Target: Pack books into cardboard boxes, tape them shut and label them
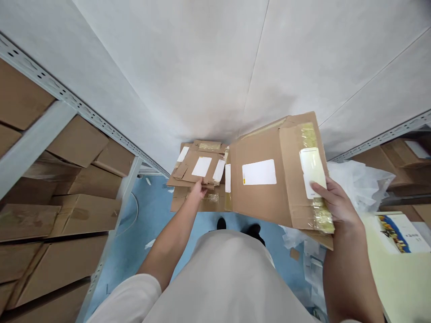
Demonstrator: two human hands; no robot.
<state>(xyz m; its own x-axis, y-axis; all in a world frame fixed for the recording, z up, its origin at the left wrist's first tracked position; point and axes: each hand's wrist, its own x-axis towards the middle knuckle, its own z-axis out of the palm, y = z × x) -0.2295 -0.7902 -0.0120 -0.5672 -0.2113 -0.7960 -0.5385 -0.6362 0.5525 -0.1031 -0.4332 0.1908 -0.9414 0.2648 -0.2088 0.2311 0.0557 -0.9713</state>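
My right hand [338,204] is closed on the right end of a large flattened cardboard box [259,197], thumb over a white label. Clear tape runs along that end, and a second white label [258,172] is on its middle panel. My left hand [198,190] grips the near edge of several smaller flattened cardboard pieces [188,172], some with white labels. These lie over another cardboard panel [215,202], which meets the large box's left side; whether the two are joined I cannot tell. The fingers under the cardboard are hidden on both sides.
Metal shelving [70,107] full of cardboard boxes [84,215] stands on the left. A white wall [202,67] rises ahead. On the right are clear plastic bags [360,179], a pale table [400,278] with a printed sheet [404,233], and shelved boxes. Scraps lie on the blue floor [134,251].
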